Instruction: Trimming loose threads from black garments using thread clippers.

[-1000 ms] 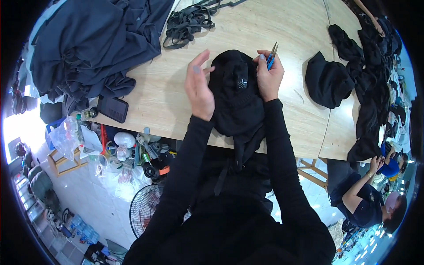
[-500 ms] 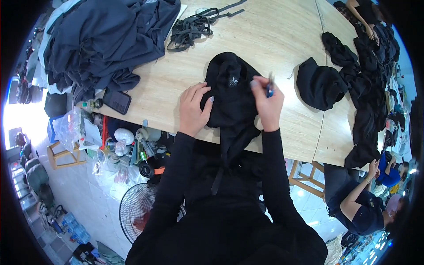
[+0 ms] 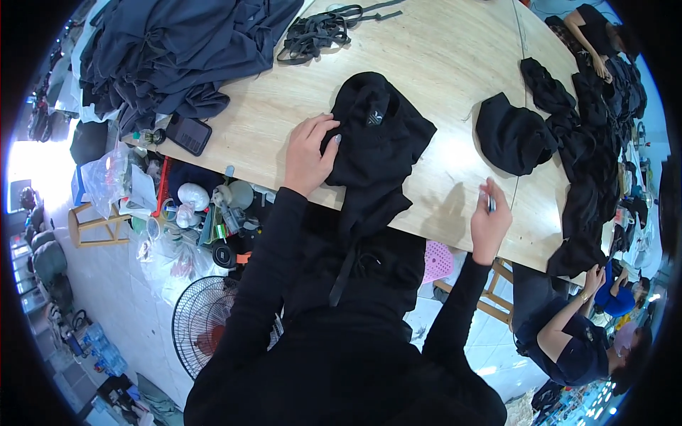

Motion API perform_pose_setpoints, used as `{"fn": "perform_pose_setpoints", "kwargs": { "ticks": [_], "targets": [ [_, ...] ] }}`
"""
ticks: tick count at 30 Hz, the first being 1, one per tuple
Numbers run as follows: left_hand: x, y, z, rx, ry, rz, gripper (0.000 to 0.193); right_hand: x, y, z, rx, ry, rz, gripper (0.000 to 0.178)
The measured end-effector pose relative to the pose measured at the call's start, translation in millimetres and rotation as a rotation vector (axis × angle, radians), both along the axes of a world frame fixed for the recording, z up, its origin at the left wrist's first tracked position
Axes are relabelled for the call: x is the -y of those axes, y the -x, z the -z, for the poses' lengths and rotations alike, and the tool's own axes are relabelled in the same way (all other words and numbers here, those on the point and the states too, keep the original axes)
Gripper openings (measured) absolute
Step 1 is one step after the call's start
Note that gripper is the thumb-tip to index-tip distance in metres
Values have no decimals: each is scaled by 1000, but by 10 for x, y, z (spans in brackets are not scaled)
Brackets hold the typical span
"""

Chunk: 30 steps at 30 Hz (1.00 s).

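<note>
A black garment lies bunched on the table in front of me, a small light mark showing near its far end. Its near end hangs over the table edge onto my lap. My left hand rests on the garment's left edge, fingers extended and thumb apart. Off to the right of the garment, over the table's front edge, my right hand is closed around small blue-handled thread snips. Most of the snips is hidden by the fingers.
Another black bundle lies to the right, beside a long heap of black cloth. Dark blue cloth, a phone and tangled black straps are at left and back. A fan stands below. Co-workers are at right.
My right hand has moved away from the garment, rightward and toward me, still with the snips. The garment's right side now spreads out farther. My left hand stays at its edge.
</note>
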State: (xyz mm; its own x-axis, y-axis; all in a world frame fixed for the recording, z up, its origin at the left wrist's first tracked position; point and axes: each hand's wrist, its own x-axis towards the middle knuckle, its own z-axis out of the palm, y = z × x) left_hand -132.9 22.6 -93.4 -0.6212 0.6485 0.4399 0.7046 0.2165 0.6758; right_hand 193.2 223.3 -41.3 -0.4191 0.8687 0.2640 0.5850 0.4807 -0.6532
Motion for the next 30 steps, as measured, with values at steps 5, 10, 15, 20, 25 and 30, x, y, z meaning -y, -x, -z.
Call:
{"fn": "perform_pose_setpoints", "kwargs": {
  "ticks": [5, 10, 15, 20, 25, 30],
  "targets": [
    [-34, 34, -15, 48, -35, 17, 21, 439, 276, 13, -90, 238, -155, 24],
    [45, -473, -327, 16, -137, -119, 41, 504, 398, 376, -185, 395, 0, 21],
    [-11, -1027, -430, -22, 36, -136, 59, 438, 389, 519, -332, 473, -11, 21],
    [-423, -748, -438, -16, -60, 19, 48, 469, 378, 557, -376, 410, 23, 20],
    [-528, -634, -317, -2, 97, -65, 44, 475, 423, 496, -314, 339, 6, 18],
    [-234, -710, -416, 400, -147, 16, 25, 481, 446, 451, -350, 362, 18, 18]
  ]
}}
